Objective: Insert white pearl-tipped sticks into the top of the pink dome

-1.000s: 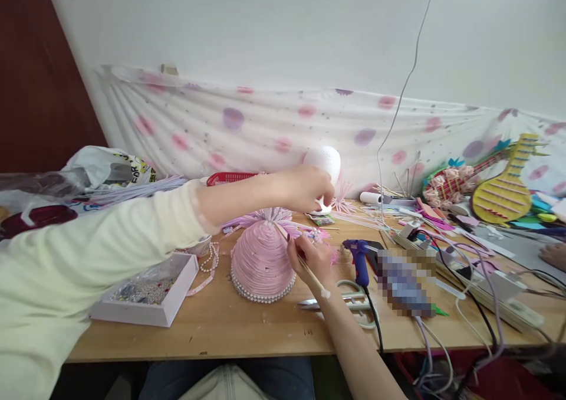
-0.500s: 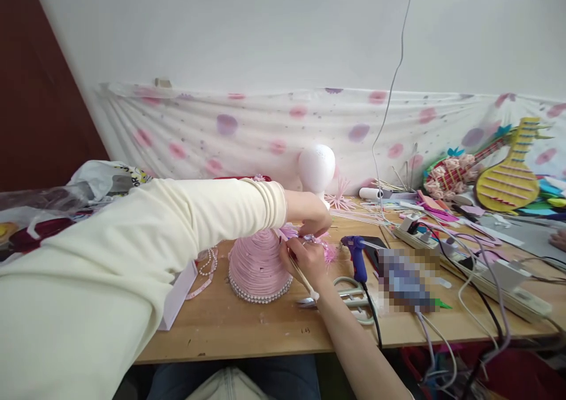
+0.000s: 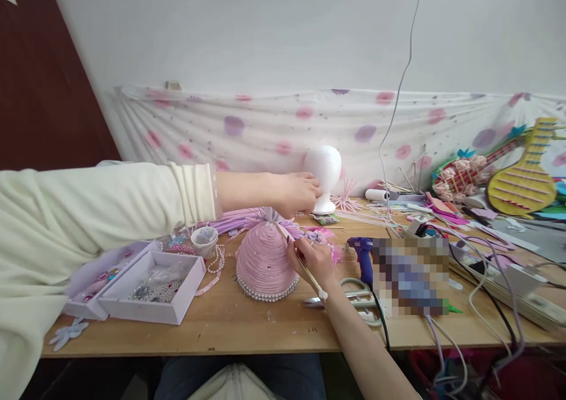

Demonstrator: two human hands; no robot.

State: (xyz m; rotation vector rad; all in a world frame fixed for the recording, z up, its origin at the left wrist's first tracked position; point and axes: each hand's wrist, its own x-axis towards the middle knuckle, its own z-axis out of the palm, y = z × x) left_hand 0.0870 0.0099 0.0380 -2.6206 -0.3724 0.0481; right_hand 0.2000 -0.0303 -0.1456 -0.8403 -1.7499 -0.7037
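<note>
A pink coiled dome (image 3: pixel 266 261) with a pearl trim along its lower edge stands on the table, purple strips fanning out behind its top. My right hand (image 3: pixel 313 261) is closed around a thin pale stick (image 3: pixel 313 282) at the dome's right side. Stretched over the table beyond the dome, my left hand (image 3: pixel 300 193) is beside the white foam head (image 3: pixel 325 173). Its fingers point right and overlap the head's left edge; their undersides are hidden, so I cannot tell whether they hold anything.
White boxes of beads (image 3: pixel 183 305) and a small cup (image 3: pixel 204 242) are at the left. Scissors (image 3: pixel 365 302), a blue glue gun (image 3: pixel 363 261), cables and a power strip (image 3: pixel 522 300) lie to the right. A yellow lute-shaped craft (image 3: pixel 522 182) leans further back.
My left hand has moved away from my right hand, up and back toward the foam head. The bead boxes and cup have come into view. My right hand still holds the stick by the dome.
</note>
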